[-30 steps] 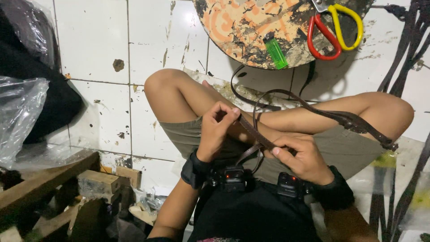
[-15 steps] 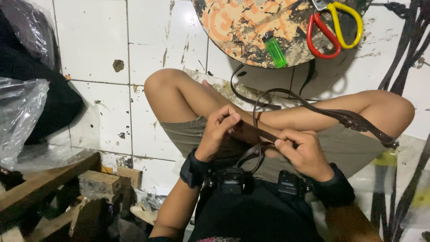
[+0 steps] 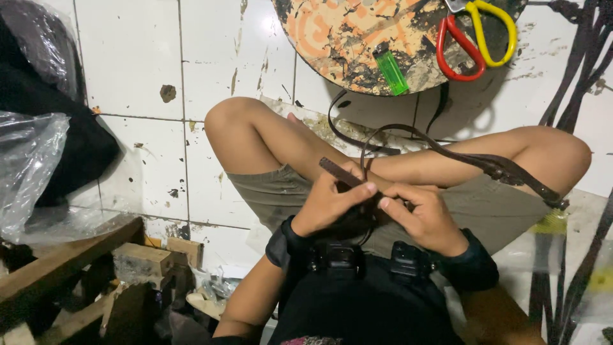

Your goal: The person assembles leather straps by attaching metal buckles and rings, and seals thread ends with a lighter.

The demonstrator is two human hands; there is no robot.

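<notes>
I sit cross-legged on a tiled floor. My left hand (image 3: 332, 201) pinches the short end of a dark brown leather strap (image 3: 341, 171) over my lap. My right hand (image 3: 424, 214) grips the same strap just beside it, fingertips almost touching the left thumb. The strap loops up past my shins and runs right along my leg to a thicker stitched part (image 3: 511, 171) over my right knee. Both wrists wear black bands.
A round paint-stained board (image 3: 357, 45) lies ahead, carrying a green lighter (image 3: 391, 72) and red-and-yellow scissors (image 3: 476, 35). More dark straps (image 3: 575, 76) hang at the right. Clear plastic bags (image 3: 29, 172) and wooden blocks (image 3: 143, 259) sit at the left.
Both hands have shifted slightly lower and closer together on the strap, and its short end now sticks out up-left of my left hand.
</notes>
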